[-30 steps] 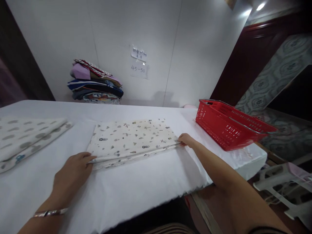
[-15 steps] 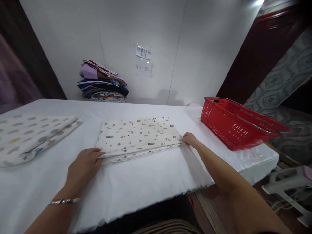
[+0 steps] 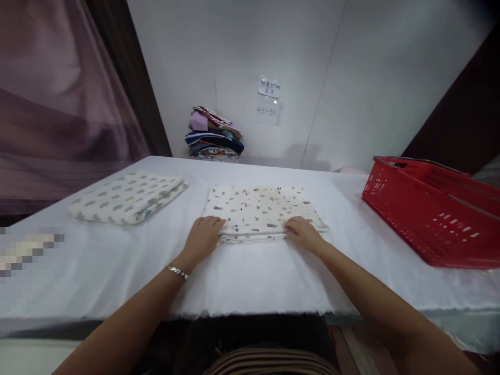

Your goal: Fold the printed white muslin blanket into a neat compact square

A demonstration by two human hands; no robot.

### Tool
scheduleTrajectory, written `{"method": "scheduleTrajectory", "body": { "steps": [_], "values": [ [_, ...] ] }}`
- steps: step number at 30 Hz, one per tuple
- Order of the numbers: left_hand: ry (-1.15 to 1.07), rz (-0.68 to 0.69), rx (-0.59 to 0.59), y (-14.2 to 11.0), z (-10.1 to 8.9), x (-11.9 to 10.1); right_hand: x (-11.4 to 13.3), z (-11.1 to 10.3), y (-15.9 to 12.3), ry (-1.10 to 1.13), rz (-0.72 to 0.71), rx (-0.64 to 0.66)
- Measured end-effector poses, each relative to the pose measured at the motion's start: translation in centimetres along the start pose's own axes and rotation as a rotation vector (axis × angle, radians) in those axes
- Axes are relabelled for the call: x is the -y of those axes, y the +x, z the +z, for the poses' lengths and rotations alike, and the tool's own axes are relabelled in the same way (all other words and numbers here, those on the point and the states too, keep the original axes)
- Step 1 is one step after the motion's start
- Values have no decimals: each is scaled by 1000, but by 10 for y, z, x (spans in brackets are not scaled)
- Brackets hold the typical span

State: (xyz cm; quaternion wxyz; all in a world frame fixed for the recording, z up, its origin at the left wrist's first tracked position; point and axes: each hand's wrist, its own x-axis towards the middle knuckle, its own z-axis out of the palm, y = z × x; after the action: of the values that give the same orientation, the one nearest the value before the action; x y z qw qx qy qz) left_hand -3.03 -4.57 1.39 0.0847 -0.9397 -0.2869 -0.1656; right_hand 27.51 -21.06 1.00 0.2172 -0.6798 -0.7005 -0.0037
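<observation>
A folded white cloth point(image 3: 258, 208) printed with small grey and brown figures lies flat on the table, its layers showing along the near edge. At its near left corner, my left hand point(image 3: 203, 237) has the fingers closed over the edge; the thumb is hard to make out. My right hand point(image 3: 303, 233) grips the near edge right of the middle, with its fingers curled. To the right of that hand, the cloth's near right corner lies free on the table. Another folded cloth point(image 3: 128, 198), white with grey spots, rests farther left.
A white cover spreads over the table point(image 3: 258, 281). Against the wall stands a stack of folded fabrics point(image 3: 214, 135), with paper signs point(image 3: 268, 99) above and to its right. A red basket point(image 3: 433, 213) stands on the right. At the left edge is a pixelated patch point(image 3: 27, 250).
My view has turned left. My right hand has shifted along the near edge from the right corner toward the middle. My left hand remains near the left corner.
</observation>
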Motion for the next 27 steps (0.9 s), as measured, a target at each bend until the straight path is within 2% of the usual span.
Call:
{"method": "scheduleTrajectory", "body": {
  "steps": [3,6,14,21,27],
  "values": [
    [-21,41,11,8,-1,-7,7,12,13,-28,-63,35],
    [-9,60,41,10,-4,-10,9,15,19,-102,-93,59],
    [-33,128,115,-7,1,-8,8,20,3,-160,-119,46],
    [-137,116,66,-15,7,0,4,28,-3,-124,-155,-12],
    [-163,28,74,-22,3,4,5,30,-9,-99,-213,-58]
  ]
}}
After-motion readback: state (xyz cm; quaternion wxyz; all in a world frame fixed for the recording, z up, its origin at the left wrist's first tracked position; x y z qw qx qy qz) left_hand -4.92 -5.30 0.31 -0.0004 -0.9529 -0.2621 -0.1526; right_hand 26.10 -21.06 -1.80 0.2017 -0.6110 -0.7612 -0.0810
